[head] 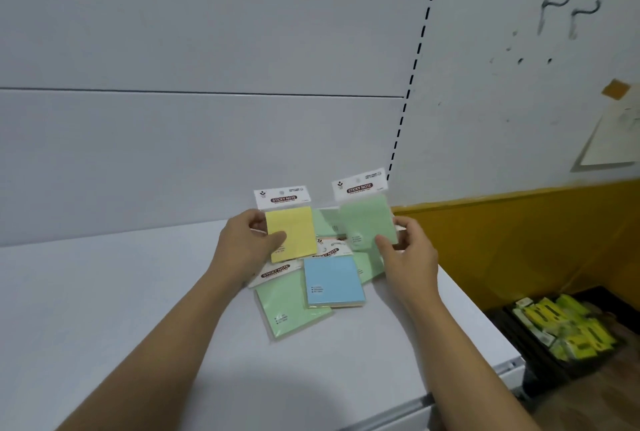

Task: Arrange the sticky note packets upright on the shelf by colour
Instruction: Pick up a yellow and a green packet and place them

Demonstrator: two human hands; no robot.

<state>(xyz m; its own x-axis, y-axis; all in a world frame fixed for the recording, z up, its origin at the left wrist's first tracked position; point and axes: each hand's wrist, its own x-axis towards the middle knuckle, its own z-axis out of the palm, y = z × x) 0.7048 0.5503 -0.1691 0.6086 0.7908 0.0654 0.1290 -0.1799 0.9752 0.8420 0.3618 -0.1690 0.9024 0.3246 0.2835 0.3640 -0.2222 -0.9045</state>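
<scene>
From the head view we see both forearms reaching forward over the white shelf [138, 309], each hand lifting one packet above a loose pile.

The left hand [249, 243] holds the yellow sticky note packet [292, 236] upright, with the thumb on its front face and the fingers curled behind its left edge. The white header card points up.

The right hand [408, 254] pinches the raised green sticky note packet [367, 222] at its lower right corner, thumb in front and fingers behind. This packet tilts slightly left and sits a little farther and higher than the yellow one.

Between and below the two hands, the rest of the pile lies flat on the shelf. A blue sticky note packet [334, 280] lies on top, and a flat green packet [291, 306] sits to its near left, partly tucked under it. More green packets show at the far side and to the right, partly hidden by the held ones.

Behind the pile rises the shelf's grey back panel [207, 153], with a slotted upright [415, 59] at its right edge.

Off the shelf to the right we see a mustard wall band [519, 240]. Lower down is a black crate [540, 371] of yellow-green items.
</scene>
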